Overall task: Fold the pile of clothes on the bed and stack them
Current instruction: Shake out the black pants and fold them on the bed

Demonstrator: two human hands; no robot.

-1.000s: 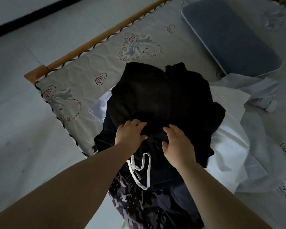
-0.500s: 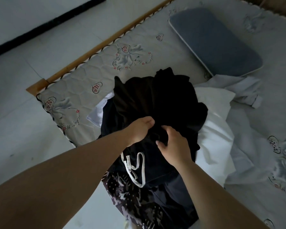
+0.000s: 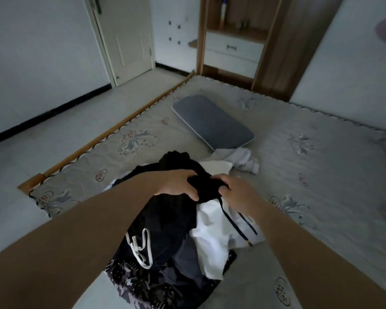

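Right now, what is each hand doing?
Left hand: closed, gripping the black garment.
Right hand: closed, gripping the same black garment.

We list two bare forearms, one entering from the lower left, one from the lower right, each ending in a bare hand: left hand [image 3: 179,183], right hand [image 3: 241,191]. No sleeve, cuff or glove covers either as far as the frame's edge. We see no watch, ring or band on wrists or fingers [image 3: 193,192]. Nails are too blurred to describe.
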